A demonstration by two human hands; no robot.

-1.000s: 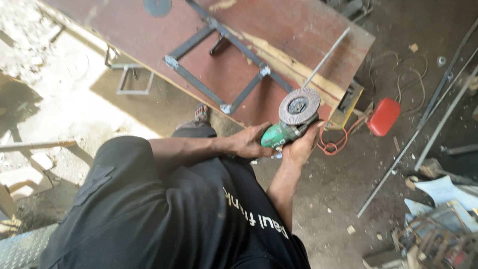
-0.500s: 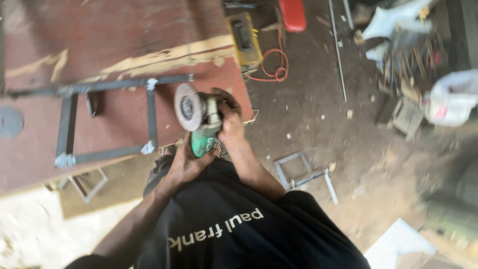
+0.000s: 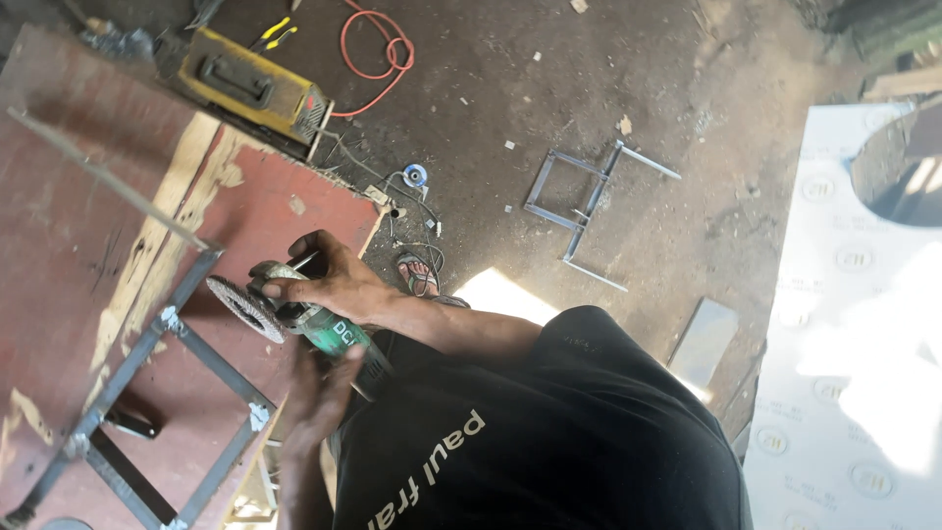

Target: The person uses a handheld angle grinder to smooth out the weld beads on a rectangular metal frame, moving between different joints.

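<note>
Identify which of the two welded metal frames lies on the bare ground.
The smaller grey frame, on the dirt floor; the bigger frame rests on the red board.

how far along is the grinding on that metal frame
Done: the metal frame lies assembled on the red board, with pale patches at its joints. In hand: both hands grip the green grinder, right hand on top, left hand at the rear; its disc sits beside a frame bar, contact unclear. Left: no sparks show, so how many joints remain is hard to tell.
</note>
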